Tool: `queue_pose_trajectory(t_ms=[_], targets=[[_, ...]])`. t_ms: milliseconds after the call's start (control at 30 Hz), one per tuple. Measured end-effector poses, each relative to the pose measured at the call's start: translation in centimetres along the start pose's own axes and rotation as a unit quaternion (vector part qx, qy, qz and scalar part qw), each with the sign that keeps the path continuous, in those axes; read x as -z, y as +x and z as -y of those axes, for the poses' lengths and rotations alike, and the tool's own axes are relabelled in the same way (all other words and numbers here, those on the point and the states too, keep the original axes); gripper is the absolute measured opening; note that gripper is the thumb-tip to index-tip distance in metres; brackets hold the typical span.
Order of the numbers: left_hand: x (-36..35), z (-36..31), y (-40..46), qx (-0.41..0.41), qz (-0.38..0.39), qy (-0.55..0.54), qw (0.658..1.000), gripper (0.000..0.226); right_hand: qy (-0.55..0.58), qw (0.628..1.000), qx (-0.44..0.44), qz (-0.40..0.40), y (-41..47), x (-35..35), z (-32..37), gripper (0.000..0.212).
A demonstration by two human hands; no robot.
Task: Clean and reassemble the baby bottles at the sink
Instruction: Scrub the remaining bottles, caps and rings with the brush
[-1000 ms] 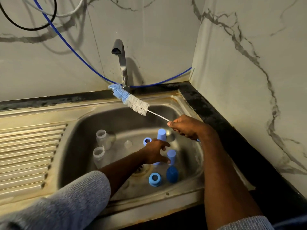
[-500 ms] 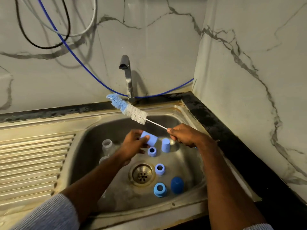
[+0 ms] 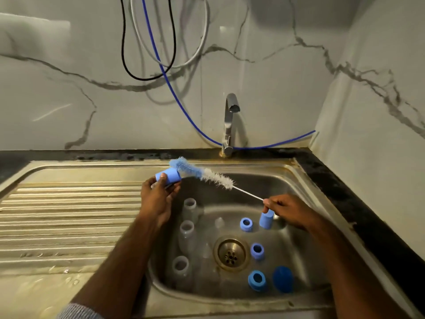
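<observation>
Marble-veined walls back a worn steel sink [image 3: 299,180] where the left hand [image 3: 158,199] grips a light-blue plastic bottle cap [image 3: 168,175] above the basin's far-left rim, long axis lying left-right, its opening direction unclear. The right hand [image 3: 287,210] pinches the wire handle of a blue-and-white bristle bottle brush [image 3: 202,173], tip pointing far-left just behind the cap. Scrubbing well probably means turning the cap's mouth toward the bristles and twisting the brush inside.

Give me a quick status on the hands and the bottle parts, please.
Left hand holds a blue cap; right hand pinches the brush wire. Bristles beside the cap, not inside. Bottles and rings wait in the sink. Nothing blocking.
</observation>
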State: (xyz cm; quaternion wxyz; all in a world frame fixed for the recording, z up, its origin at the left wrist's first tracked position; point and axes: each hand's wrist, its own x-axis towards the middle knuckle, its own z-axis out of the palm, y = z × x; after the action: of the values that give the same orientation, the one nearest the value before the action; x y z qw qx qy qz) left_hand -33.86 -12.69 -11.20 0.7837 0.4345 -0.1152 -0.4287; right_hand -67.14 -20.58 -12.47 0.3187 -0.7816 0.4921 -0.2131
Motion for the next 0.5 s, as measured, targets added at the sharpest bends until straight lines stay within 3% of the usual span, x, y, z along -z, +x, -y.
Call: queue_pose_trajectory(t_ms=[300,500], targets=[[0.21,-0.80,0.58,-0.006,-0.012,-0.039,0.999,0.025,0.020,1.000,-0.016,-0.016,-0.25,0.19,-0.43,0.031],[0.45,-0.16,-0.08,-0.070,0.072,0.177,0.979,0.028,-0.012,1.000,0.011,-0.001,-0.38,0.18,0.03,0.027]])
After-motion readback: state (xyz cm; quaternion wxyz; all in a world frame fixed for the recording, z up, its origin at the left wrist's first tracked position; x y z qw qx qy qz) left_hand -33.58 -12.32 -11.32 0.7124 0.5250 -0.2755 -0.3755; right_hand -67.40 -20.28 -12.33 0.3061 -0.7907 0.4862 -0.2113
